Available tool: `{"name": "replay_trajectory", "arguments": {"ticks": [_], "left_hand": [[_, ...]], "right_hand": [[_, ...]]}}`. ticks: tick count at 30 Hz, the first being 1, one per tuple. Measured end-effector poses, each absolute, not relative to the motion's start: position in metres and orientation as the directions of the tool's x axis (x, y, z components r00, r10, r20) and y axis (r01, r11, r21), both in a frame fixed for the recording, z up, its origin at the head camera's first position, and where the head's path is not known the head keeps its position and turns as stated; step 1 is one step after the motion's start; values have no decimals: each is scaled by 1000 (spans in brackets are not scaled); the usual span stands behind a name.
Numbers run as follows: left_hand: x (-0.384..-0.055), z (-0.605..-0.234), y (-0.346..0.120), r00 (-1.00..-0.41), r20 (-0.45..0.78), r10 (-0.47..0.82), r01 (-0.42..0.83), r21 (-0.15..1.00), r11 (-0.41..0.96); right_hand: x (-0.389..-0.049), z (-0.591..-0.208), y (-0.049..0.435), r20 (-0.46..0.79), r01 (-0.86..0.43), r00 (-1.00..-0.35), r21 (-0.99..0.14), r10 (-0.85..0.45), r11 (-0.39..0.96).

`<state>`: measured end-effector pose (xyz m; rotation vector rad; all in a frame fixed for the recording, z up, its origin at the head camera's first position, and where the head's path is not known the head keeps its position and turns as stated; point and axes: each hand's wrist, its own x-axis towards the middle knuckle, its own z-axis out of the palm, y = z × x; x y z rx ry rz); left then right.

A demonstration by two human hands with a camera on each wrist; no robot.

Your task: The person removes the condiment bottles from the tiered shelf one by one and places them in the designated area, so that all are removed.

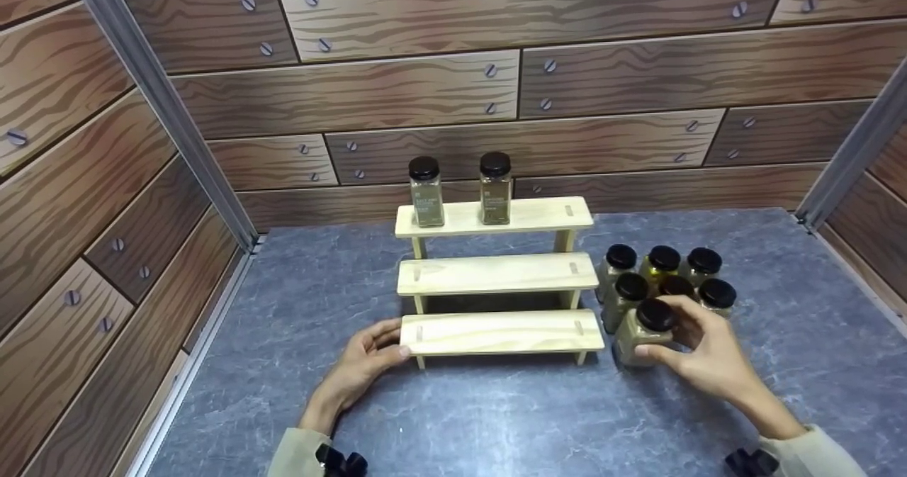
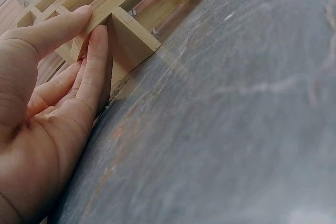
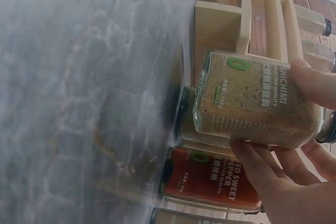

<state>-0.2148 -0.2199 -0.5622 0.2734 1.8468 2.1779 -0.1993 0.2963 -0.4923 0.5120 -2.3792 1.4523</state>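
Observation:
A pale wooden three-step rack (image 1: 499, 332) stands in the middle of the grey table. At its lowest step, my left hand (image 1: 365, 360) pinches the left end between thumb and fingers; the left wrist view shows this grip on the board (image 2: 97, 18). My right hand (image 1: 712, 353) holds a square glass spice jar (image 1: 636, 342) with a black lid, just right of the rack. In the right wrist view its label reads "SHICHIMI" (image 3: 273, 90), and the jar's base appears lifted off the table. Two similar jars, one left (image 1: 427, 204) and one nearer the middle (image 1: 495, 200), stand upright on the top step.
Several black-lidded jars cluster right of the rack, behind the held one, including one with yellow contents (image 1: 662, 261) and a red sweet pepper jar (image 3: 210, 179). Wood-patterned walls (image 1: 425, 94) enclose the table (image 1: 319, 264) at the back and sides.

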Motion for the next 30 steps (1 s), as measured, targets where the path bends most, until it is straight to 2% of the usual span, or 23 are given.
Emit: {"name": "replay_trajectory", "arguments": {"ticks": [16, 30], "left_hand": [[-216, -563, -220, -940, -28, 339, -87, 983, -159], [-215, -563, -220, -942, -25, 334, -84, 983, -162]], "right_hand": [[-199, -501, 292, 405, -416, -906, -803, -121, 427], [-200, -505, 294, 408, -435, -899, -796, -158, 421]]}}
